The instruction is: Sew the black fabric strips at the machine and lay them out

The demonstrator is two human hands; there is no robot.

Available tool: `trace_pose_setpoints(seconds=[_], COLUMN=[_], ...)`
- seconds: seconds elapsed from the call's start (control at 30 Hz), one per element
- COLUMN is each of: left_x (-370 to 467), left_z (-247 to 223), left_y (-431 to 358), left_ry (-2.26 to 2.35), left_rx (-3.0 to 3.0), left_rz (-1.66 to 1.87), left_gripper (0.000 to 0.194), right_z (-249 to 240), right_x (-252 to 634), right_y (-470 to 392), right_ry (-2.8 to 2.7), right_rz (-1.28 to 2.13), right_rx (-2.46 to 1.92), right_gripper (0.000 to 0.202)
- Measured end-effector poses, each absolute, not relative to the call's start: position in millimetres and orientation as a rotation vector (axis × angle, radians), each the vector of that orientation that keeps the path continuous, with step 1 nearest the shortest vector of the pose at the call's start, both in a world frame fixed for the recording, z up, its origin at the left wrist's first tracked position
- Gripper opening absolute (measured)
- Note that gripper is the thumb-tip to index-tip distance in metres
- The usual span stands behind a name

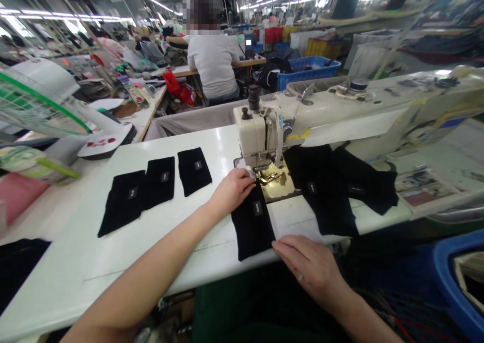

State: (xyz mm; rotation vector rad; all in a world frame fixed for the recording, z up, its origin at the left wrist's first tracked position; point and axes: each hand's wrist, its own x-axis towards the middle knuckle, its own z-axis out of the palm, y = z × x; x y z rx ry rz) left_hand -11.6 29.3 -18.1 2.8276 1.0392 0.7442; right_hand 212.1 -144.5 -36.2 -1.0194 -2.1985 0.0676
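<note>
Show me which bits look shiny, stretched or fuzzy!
Head view: pale glare streaks the white table; head view: the metal plate glows gold; head view: the fan near the left edge looks stretched; head view: far-off red bins look fuzzy.

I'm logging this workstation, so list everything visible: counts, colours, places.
Table: one, white, foreground
Sewing machine: one, cream, table's right side
Fabric piece: one, black, labelled, at machine
Other labelled pieces: five, black, three left of it, two right
Fan: one, white and green, left
Cloth: count unclear, black, left edge
Seated person: one, white shirt, ahead
Containers: two nearest, blue, beyond machine, lower right
Farther back: too blurred to count
Left hand: one, bare, on fabric's far end
Right hand: one, bare, at fabric's near right corner
</note>
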Motion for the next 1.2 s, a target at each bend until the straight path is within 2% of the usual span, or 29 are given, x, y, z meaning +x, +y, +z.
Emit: trace_pose_setpoints(seconds=[0.23,0.5,1.2], left_x=[-11.3,-11.3,-10.8], left_z=[-24.0,-21.3,-11.6], left_y=[33.0,32.8,30.6], left_ry=[1.005,1.006,1.005], left_rx=[2.783,2.752,2.882], left_rz=[0.819,0.787,0.655], left_gripper=[0.019,0.018,0.025], right_z=[-29.5,-30.0,-28.1], right_x=[210.4,220.9,215.0], right_y=[-139.6,-139.8,-138.0], right_ry=[-2.179,-2.393,-2.377], right_rz=[0.015,0.024,0.067], right_rx=[-1.081,-1.037,-1.104], right_gripper=[0.02,0.023,0.024])
